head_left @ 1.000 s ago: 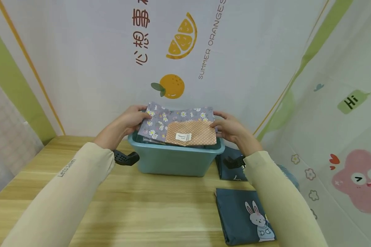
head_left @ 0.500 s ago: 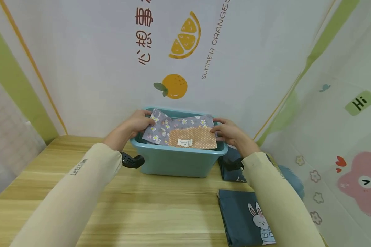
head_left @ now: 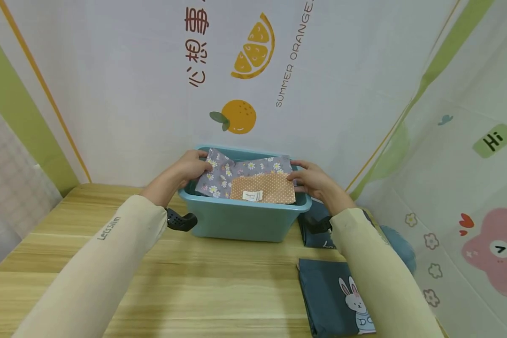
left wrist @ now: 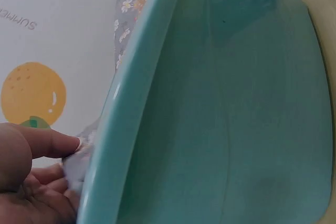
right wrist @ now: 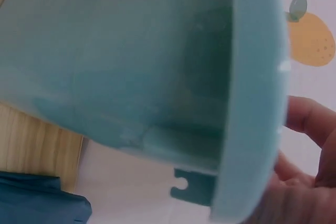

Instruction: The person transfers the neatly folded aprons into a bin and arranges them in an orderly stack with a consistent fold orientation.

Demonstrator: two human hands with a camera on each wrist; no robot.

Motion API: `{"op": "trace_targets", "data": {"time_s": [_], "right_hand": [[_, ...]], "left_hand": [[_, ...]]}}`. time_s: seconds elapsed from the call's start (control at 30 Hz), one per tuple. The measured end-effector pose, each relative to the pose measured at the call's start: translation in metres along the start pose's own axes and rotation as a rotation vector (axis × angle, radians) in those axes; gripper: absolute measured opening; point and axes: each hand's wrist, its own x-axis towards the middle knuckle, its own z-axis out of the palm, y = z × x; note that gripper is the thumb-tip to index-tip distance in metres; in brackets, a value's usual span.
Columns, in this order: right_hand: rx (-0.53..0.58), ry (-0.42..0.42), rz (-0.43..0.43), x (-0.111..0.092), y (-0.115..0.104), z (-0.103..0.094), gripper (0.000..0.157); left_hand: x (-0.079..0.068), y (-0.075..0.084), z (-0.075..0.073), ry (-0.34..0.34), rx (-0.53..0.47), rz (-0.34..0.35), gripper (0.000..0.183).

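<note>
- My left hand (head_left: 190, 166) pinches the left edge of a folded purple-grey cloth printed with white daisies (head_left: 223, 178), thumb on top.
- My right hand (head_left: 312, 180) grips its right edge, fingers and thumb on the cloth.
- The cloth lies spread across the mouth of a teal rectangular plastic bin (head_left: 236, 223), its far left corner raised.
- Its near right part is a tan panel with pale dots (head_left: 276, 188), bearing a small white label (head_left: 252, 195).
- The bin stands at the back of a pale wood-grain surface (head_left: 219, 277).
- To my right lies a folded dark-blue cloth with a white rabbit (head_left: 323, 291); another dark-blue piece (head_left: 312, 238) sits beside the bin.
- Behind hangs a white curtain (head_left: 152, 94) with orange fruit prints.
</note>
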Motion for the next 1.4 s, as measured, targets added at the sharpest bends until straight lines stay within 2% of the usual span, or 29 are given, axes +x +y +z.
{"op": "trace_targets", "data": {"time_s": [0.13,0.2,0.3,0.4,0.57,0.83,1.0,1.13,1.23,1.4], "right_hand": [[-0.141,-0.04,0.026,-0.008,-0.009,0.004,0.06],[-0.229,-0.05,0.006,-0.015,-0.015,0.006,0.058],[-0.299,-0.034,-0.036,-0.026,-0.026,0.004,0.054],[-0.316,-0.035,-0.066,-0.035,-0.032,-0.001,0.05],[-0.328,-0.106,-0.107,-0.052,-0.028,-0.012,0.049],[-0.352,-0.096,-0.203,-0.09,-0.007,-0.033,0.051],[-0.334,-0.103,-0.229,-0.111,0.017,-0.043,0.053],[-0.316,-0.099,-0.233,-0.127,0.039,-0.051,0.053],[-0.297,-0.086,-0.222,-0.138,0.054,-0.056,0.054],[-0.28,-0.079,-0.186,-0.157,0.073,-0.064,0.055]], "left_hand": [[-0.005,0.001,0.001,-0.029,-0.006,0.004,0.061],[-0.008,0.003,0.002,-0.042,-0.01,0.014,0.06],[-0.013,0.006,0.002,-0.044,0.008,0.036,0.059],[-0.019,0.011,0.002,-0.049,0.021,0.056,0.057],[-0.036,0.019,0.003,-0.057,0.034,0.112,0.053],[-0.073,0.025,0.024,-0.113,-0.005,0.252,0.045],[-0.09,0.024,0.041,-0.147,-0.04,0.315,0.04],[-0.103,0.023,0.056,-0.2,-0.06,0.373,0.038],[-0.11,0.019,0.071,-0.242,-0.086,0.387,0.036],[-0.117,0.011,0.098,-0.313,-0.132,0.359,0.037]]}}
